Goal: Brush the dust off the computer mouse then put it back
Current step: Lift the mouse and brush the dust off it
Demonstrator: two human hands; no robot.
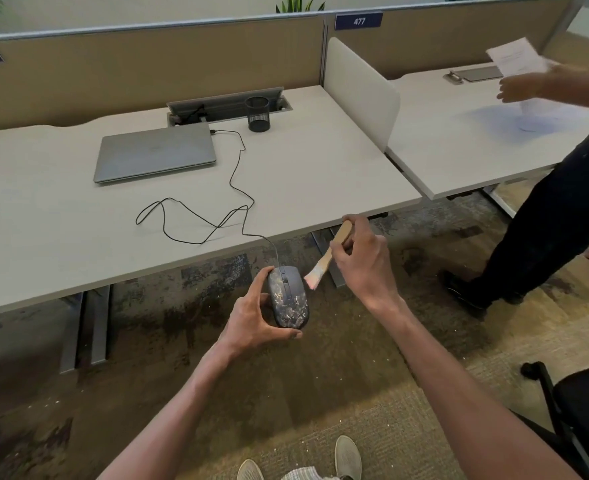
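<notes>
A dark wired computer mouse (289,296), speckled with pale dust, is held in front of the desk edge, above the carpet. My left hand (253,315) grips it from the left side and underneath. My right hand (360,259) holds a small wooden-handled brush (324,263), tilted with its pale bristles just right of the mouse's front, a small gap between them. The mouse's black cable (230,188) loops across the desk (78,220) to the closed grey laptop (154,152).
A black mesh pen cup (257,114) stands behind the laptop by the cable tray. A white divider (359,88) separates the neighbouring desk, where another person (546,216) stands holding papers. A black chair (577,407) is at lower right. Pale specks lie on the carpet.
</notes>
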